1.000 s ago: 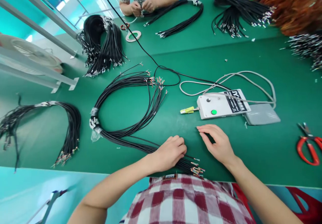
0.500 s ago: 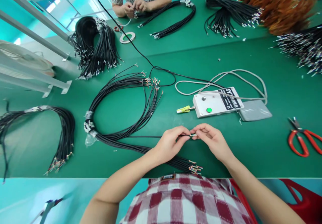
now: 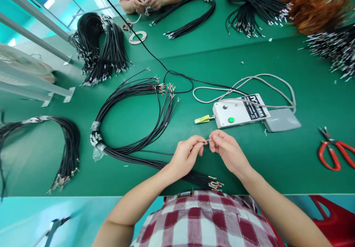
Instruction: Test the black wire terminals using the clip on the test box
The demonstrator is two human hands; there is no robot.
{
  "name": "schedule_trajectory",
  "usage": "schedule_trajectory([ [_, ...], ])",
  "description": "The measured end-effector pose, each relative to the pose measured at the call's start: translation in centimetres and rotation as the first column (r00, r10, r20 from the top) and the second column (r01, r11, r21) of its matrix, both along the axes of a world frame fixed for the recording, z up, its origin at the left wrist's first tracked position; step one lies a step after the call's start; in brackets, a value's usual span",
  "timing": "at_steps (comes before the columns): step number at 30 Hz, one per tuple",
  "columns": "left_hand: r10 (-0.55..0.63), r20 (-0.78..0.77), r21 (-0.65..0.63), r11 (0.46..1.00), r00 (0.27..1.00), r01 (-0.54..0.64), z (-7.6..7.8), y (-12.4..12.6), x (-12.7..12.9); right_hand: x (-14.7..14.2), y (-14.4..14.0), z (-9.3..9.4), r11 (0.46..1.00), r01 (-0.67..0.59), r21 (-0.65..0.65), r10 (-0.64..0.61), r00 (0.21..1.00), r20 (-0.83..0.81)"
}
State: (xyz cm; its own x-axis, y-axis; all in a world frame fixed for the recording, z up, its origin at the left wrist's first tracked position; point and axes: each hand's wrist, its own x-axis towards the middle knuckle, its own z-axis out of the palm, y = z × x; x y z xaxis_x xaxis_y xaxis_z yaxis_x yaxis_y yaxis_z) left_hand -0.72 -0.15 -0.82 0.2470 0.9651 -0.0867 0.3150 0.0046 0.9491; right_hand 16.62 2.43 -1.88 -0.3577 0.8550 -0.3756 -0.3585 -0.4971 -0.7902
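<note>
My left hand [image 3: 186, 154] pinches a thin black cable near its stripped end. Between the fingertips of both hands a short length of coloured wire [image 3: 206, 141] shows. My right hand [image 3: 229, 151] is closed at the fingertips on the end of that wire. The cable runs back leftward to a looped bundle of black cables [image 3: 133, 150], bound with white and clear wrapping at its left side. Under my left forearm the bundle's lower ends reach right, with bare coloured wires [image 3: 215, 183] at their tips.
Beyond my hands lies a white control box [image 3: 235, 111] with a green button and a yellow-tipped end, beside a grey pedal [image 3: 282, 120]. Red-handled pliers [image 3: 334, 149] lie at right. Other cable bundles [image 3: 104, 47] and a tape roll [image 3: 138, 37] are farther back. A co-worker's hands [image 3: 146, 3] work opposite.
Both hands have risen slightly away from my body, and their fingertips have drawn a little apart. Coloured wire now shows between them where a pale end was before.
</note>
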Motion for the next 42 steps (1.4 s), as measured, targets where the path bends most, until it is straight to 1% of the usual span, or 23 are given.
schedule_trajectory([
  [6, 0.036, 0.01, 0.002, 0.999, 0.999, -0.036, -0.3, 0.1, 0.0, -0.5, -0.5, -0.2, 1.0, 0.02, -0.003, -0.02, 1.0, 0.014],
  [10, 0.044, 0.027, -0.011, 0.999, 0.999, -0.043, -0.4, 0.0, 0.0, -0.4, -0.9, -0.6, 0.999, 0.004, 0.039, -0.007, 0.997, 0.074],
  [13, 0.044, 0.027, -0.019, 0.999, 0.999, -0.044, -0.5, -0.1, 0.0, -0.3, -0.8, -0.6, 0.996, 0.036, 0.076, -0.043, 0.995, 0.09],
  [15, 0.043, 0.023, -0.013, 0.999, 0.999, -0.043, -0.7, -0.2, 0.0, -0.4, -0.7, -0.6, 0.99, 0.05, 0.132, -0.066, 0.991, 0.121],
  [18, 0.026, 0.008, 0.008, 1.0, 1.0, -0.026, -0.8, -0.3, 0.0, -0.8, -0.7, -0.7, 0.978, 0.05, 0.203, -0.086, 0.981, 0.175],
  [21, -0.033, -0.007, 0.017, 0.999, 0.999, 0.033, -0.8, -0.4, -0.1, -1.0, -0.9, -0.7, 0.969, 0.071, 0.235, -0.122, 0.97, 0.21],
  [23, -0.073, -0.012, 0.033, 0.997, 0.997, 0.073, -0.7, -0.3, -0.1, -1.0, -1.1, -0.8, 0.969, 0.067, 0.24, -0.124, 0.964, 0.234],
  [25, -0.085, 0.0, 0.078, 0.993, 0.996, 0.085, -0.7, -0.3, 0.2, -0.9, -1.3, -0.9, 0.974, 0.05, 0.221, -0.107, 0.962, 0.251],
  [27, -0.044, 0.044, 0.118, 0.992, 0.998, 0.038, -0.9, -0.2, 0.6, -0.8, -1.4, -1.0, 0.981, 0.041, 0.189, -0.089, 0.964, 0.252],
  [29, 0.066, 0.132, 0.116, 0.99, 0.989, -0.081, -1.3, -0.2, 1.3, -0.7, -1.4, -1.0, 0.985, 0.032, 0.169, -0.073, 0.967, 0.245],
  [31, 0.19, 0.244, 0.054, 0.976, 0.951, -0.209, -1.7, -0.2, 1.9, -0.6, -1.4, -1.0, 0.985, 0.008, 0.172, -0.051, 0.967, 0.25],
  [32, 0.235, 0.295, 0.015, 0.968, 0.926, -0.25, -1.9, -0.2, 2.1, -0.6, -1.3, -1.0, 0.983, -0.008, 0.182, -0.04, 0.965, 0.261],
  [34, 0.282, 0.345, -0.055, 0.958, 0.895, -0.28, -2.2, -0.3, 2.2, -0.4, -1.2, -1.0, 0.975, -0.044, 0.216, -0.025, 0.952, 0.305],
  [35, 0.284, 0.331, -0.075, 0.958, 0.9, -0.275, -2.2, -0.4, 2.2, -0.3, -1.2, -1.0, 0.969, -0.064, 0.24, -0.022, 0.94, 0.34],
  [36, 0.274, 0.283, -0.075, 0.962, 0.919, -0.263, -2.2, -0.5, 2.1, -0.2, -1.1, -1.0, 0.959, -0.088, 0.268, -0.021, 0.924, 0.381],
  [37, 0.25, 0.203, -0.053, 0.968, 0.947, -0.244, -2.1, -0.6, 2.0, -0.1, -1.1, -1.0, 0.947, -0.116, 0.299, -0.024, 0.904, 0.426],
  [39, 0.179, -0.008, 0.059, 0.982, 0.984, -0.178, -2.0, -0.9, 1.7, 0.2, -1.2, -1.1, 0.915, -0.171, 0.365, -0.044, 0.858, 0.512],
  [41, 0.129, -0.206, 0.194, 0.977, 0.97, -0.088, -1.9, -1.1, 1.5, 0.4, -1.3, -1.1, 0.881, -0.211, 0.424, -0.08, 0.815, 0.574],
  [42, 0.12, -0.267, 0.248, 0.967, 0.956, -0.052, -1.9, -1.1, 1.4, 0.6, -1.3, -1.2, 0.865, -0.226, 0.448, -0.1, 0.797, 0.595],
])
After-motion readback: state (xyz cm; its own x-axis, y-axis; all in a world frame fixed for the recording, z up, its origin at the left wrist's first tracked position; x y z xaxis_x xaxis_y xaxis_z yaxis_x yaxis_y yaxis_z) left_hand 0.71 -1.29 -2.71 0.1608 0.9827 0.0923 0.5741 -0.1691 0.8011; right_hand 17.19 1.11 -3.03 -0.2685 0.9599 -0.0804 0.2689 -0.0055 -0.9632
